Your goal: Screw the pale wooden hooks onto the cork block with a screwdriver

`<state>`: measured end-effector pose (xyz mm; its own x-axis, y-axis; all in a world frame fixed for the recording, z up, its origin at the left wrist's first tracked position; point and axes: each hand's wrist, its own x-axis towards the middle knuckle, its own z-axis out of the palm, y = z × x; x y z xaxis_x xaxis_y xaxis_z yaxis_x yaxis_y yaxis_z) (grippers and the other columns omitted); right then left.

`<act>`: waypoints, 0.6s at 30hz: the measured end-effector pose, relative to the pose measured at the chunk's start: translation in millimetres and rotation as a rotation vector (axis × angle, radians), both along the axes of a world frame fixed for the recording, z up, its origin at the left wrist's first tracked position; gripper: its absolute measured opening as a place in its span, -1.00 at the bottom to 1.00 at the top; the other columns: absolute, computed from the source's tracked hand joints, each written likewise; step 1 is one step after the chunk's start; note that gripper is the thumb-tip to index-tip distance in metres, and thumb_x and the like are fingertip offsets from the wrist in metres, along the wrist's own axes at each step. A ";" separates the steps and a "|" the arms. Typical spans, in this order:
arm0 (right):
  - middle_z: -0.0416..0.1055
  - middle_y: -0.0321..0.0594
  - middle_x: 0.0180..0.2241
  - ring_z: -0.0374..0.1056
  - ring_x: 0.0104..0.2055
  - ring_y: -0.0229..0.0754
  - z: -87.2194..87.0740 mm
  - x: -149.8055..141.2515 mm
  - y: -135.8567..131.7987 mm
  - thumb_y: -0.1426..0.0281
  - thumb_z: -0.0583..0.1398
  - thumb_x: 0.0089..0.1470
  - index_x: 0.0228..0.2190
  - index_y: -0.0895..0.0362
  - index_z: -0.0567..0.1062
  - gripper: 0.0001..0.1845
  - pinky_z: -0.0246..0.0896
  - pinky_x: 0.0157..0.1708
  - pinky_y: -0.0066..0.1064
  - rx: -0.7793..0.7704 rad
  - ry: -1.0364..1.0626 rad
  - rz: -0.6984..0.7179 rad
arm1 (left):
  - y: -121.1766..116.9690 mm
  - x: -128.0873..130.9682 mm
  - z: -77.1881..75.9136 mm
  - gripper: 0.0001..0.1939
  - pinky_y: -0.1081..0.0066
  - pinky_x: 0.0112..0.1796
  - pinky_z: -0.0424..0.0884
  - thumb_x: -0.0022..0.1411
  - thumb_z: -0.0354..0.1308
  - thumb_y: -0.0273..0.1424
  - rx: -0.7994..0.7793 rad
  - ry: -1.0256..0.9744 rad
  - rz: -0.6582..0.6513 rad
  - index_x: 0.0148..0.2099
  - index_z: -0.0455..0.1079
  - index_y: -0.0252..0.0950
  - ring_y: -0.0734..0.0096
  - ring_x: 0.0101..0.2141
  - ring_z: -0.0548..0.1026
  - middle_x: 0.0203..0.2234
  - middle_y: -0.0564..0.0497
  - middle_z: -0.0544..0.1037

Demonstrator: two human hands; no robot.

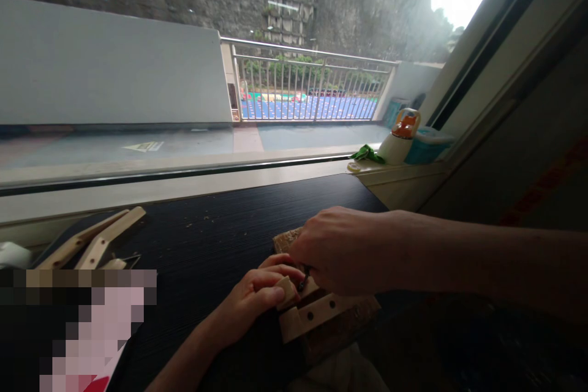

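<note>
My left hand is closed around a small pale wooden block, thumb on its near side and fingers over the top. Just right of it, my right hand is curled in a fist, and a short dark metal tool pokes out below; its kind is hidden by the fingers. A pale wooden piece with two dark holes lies in front of both hands. Under them is a worn brown wooden board, its far corner showing beyond the right hand.
The black table carries several pale wooden parts with holes at its left. On the windowsill stand a white container with an orange top, a teal box and a green cloth. A window spans the far side.
</note>
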<state>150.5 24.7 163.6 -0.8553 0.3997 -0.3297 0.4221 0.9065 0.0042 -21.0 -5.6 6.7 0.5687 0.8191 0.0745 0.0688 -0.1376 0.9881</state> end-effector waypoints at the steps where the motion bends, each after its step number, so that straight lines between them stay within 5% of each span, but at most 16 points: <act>1: 0.46 -0.27 -0.54 0.28 -0.53 -0.32 -0.4 -0.2 -0.3 0.48 0.18 -0.03 -0.47 0.17 0.54 -0.89 -0.08 -0.61 -0.48 0.008 0.004 0.005 | -0.2 -0.1 0.1 -0.72 0.14 0.09 0.10 0.11 0.01 -0.36 0.000 0.002 -0.002 -0.35 0.55 -0.29 0.03 0.08 0.20 -0.14 -0.06 0.53; 12: 0.37 -0.33 -0.62 0.13 -0.61 -0.38 -2.9 -2.4 -0.7 0.48 0.20 -0.05 -0.56 0.19 0.49 -0.89 -0.10 -0.64 -0.50 0.003 0.032 0.039 | 0.6 0.8 2.0 -0.70 0.16 0.09 0.09 0.12 0.00 -0.32 0.007 0.017 -0.004 -0.34 0.55 -0.30 0.01 0.08 0.21 -0.14 -0.07 0.53; 18: 0.41 -0.31 -0.57 0.27 -0.54 -0.32 7.3 3.6 -5.9 0.44 0.16 0.03 -0.51 0.17 0.49 -0.87 0.01 -0.55 -0.47 0.007 0.028 -0.073 | 2.1 0.9 0.9 -0.71 0.15 0.10 0.10 0.13 0.01 -0.33 0.021 -0.001 -0.012 -0.33 0.55 -0.31 0.01 0.11 0.16 -0.14 -0.09 0.53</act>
